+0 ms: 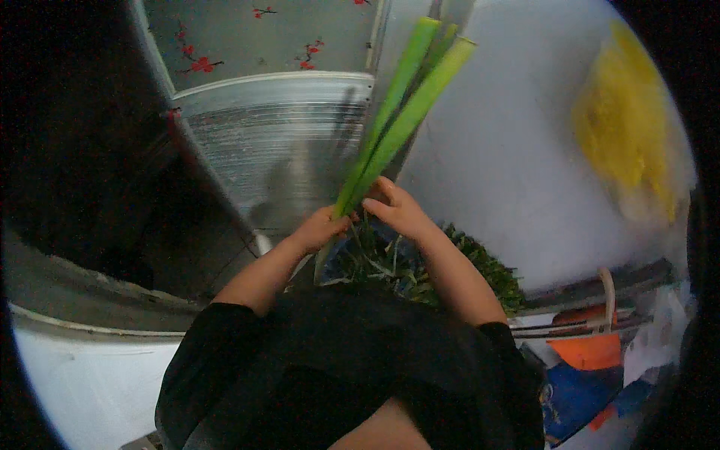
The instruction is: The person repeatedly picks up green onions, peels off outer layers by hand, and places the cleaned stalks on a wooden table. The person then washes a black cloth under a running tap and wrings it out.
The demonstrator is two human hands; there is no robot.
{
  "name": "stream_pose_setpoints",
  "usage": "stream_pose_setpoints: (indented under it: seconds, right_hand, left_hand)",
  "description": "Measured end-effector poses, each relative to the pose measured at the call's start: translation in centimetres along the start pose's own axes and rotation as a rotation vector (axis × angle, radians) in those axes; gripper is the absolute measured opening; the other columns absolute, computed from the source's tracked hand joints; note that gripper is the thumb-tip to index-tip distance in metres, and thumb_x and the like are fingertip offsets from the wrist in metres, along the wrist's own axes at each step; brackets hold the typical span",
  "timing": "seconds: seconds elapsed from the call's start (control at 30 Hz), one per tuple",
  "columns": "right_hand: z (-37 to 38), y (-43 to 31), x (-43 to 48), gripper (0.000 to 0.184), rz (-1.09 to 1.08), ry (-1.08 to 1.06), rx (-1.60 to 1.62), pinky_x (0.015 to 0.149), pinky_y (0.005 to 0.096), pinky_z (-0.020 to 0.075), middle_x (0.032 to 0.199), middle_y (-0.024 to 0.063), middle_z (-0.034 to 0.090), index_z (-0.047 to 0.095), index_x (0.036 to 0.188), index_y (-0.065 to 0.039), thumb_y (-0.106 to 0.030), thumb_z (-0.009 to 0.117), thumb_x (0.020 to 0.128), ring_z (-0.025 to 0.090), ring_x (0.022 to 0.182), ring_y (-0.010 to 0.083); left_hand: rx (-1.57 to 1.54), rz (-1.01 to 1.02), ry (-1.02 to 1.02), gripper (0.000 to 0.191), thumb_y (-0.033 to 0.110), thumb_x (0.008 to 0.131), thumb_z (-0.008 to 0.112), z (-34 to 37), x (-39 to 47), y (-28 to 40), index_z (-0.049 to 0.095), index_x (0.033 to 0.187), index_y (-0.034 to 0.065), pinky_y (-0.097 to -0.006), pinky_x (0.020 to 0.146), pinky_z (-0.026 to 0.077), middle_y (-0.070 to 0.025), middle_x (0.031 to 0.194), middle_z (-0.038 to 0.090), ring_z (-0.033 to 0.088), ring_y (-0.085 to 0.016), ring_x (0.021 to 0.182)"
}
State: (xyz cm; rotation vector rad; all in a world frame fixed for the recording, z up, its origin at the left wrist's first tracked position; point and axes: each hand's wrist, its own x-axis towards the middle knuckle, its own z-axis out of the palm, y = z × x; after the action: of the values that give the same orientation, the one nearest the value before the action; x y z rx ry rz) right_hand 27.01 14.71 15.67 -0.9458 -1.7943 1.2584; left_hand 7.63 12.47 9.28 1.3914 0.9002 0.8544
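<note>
Several long green stalks (pixel 402 121) with cut upper ends lean up and to the right in front of me. Around their lower ends my left hand (pixel 323 229) is closed. My right hand (pixel 398 211) is just right of the stalks, thumb and fingers apart, and nothing shows between them. Some of its fingertips are hard to make out. Below both hands lies a heap of dark green leafy trimmings (pixel 388 256), partly hidden by my arms and black clothing.
A ribbed metal door panel (pixel 270 135) stands ahead, under a pane with red blossom prints (pixel 247 45). To the right is a pale wall or panel (pixel 478 140) with a blurred yellow bag-like thing (pixel 624 124). A blue and orange bag (pixel 585 388) sits at lower right.
</note>
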Motion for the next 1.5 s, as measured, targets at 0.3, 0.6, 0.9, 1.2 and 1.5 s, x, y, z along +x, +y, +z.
stream_pose_setpoints:
  seconds: [0.3,0.6,0.9,1.2,1.5]
  right_hand:
    - [-0.5,-2.2,-0.5,0.03,0.119,0.32,0.227,0.07,0.0295,0.0453,0.091,0.0085,0.056,0.047,0.105,0.001,-0.021,0.047,0.084,0.053,0.085,0.0155]
    - [-2.6,1.9,-3.5,0.032,0.164,0.508,0.749,0.065,0.0299,0.0454,0.086,0.0102,0.056,0.042,0.112,-0.001,-0.016,0.042,0.083,0.054,0.083,0.0202]
    - [-6.6,13.9,-10.7,0.04,0.787,0.475,-0.035,0.055,0.0302,0.0437,0.084,0.0121,0.056,0.047,0.109,0.001,-0.023,0.053,0.077,0.054,0.071,0.0179]
    - [-5.4,13.7,-10.8,0.041,0.646,0.15,-0.31,0.071,0.0314,0.0434,0.098,0.0121,0.056,0.048,0.111,-0.001,-0.024,0.055,0.078,0.055,0.084,0.0201]
    - [-4.6,-2.5,-6.5,0.06,-0.291,0.426,0.309,0.091,0.0365,0.0334,0.113,0.0112,0.049,0.028,0.126,-0.008,-0.022,0.057,0.075,0.041,0.11,0.0245]
  left_hand:
    - [0.02,0.155,0.069,0.018,0.018,0.084,0.046,2.6,3.6,2.1,0.048,0.096,0.0043,-0.024,0.059,0.041,-0.0015,0.072,0.05,0.047,-0.01,0.063]
    - [-0.287,0.224,0.178,0.022,0.024,0.088,0.04,2.1,5.6,4.8,0.046,0.097,0.0047,-0.028,0.064,0.044,-0.0061,0.079,0.056,0.053,-0.014,0.069]
    - [-0.447,0.556,0.168,0.029,0.032,0.085,0.043,-3.1,6.1,9.3,0.043,0.094,0.0048,-0.0331,0.066,0.04,-0.0039,0.068,0.045,0.044,-0.015,0.062]
    - [-0.744,0.808,0.007,0.031,0.033,0.087,0.031,-5.3,4.4,14.1,0.045,0.089,0.0055,-0.0369,0.07,0.035,-0.0049,0.065,0.041,0.039,-0.019,0.063]
    - [0.247,0.031,-0.395,0.034,0.039,0.081,0.048,1.1,4.7,7.5,0.047,0.07,0.0071,-0.0249,0.046,0.034,-0.0018,0.059,0.047,0.044,-0.012,0.051]
